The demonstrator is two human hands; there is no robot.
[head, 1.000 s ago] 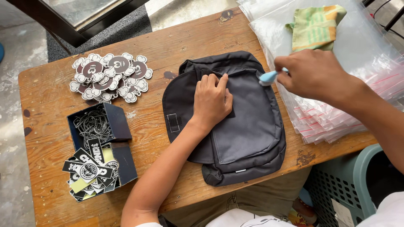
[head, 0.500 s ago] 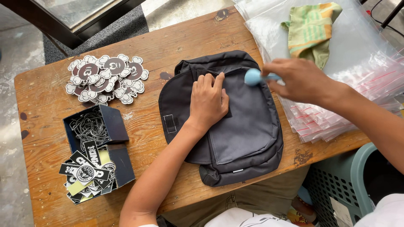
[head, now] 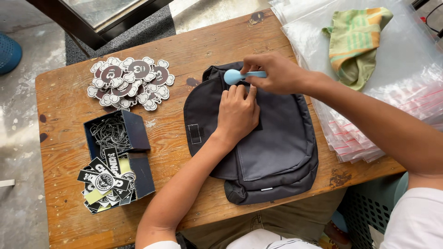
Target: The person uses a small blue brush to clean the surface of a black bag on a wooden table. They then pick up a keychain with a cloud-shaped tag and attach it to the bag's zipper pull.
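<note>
On a worn wooden table (head: 203, 41), a person's left hand (head: 237, 113) lies palm down, fingers together and nearly flat, pressing on the upper flap of a dark grey fabric shoulder bag (head: 272, 147); it grips nothing. The right hand (head: 277, 74) reaches in from the right, its fingers pinched closed around the handle of a small light-blue plastic tool with a rounded head (head: 235, 76), whose head hovers at the bag's top edge, just above the left hand's fingertips. The bag sits near the middle of the table, its lower end close to the front edge. To its left stands an open black cardboard box (head: 138, 133) holding thin metal ball chains (head: 108, 131) in one half and black-and-white printed stickers (head: 104, 182) in the other. Behind the box lies a pile of brown-and-white cloud-edged die-cut stickers (head: 129, 83). Right of the bag, a stack of clear zip-top plastic bags (head: 406, 92) spreads over the table's end, with a folded green-and-orange cloth (head: 357, 41) resting on top.
</note>
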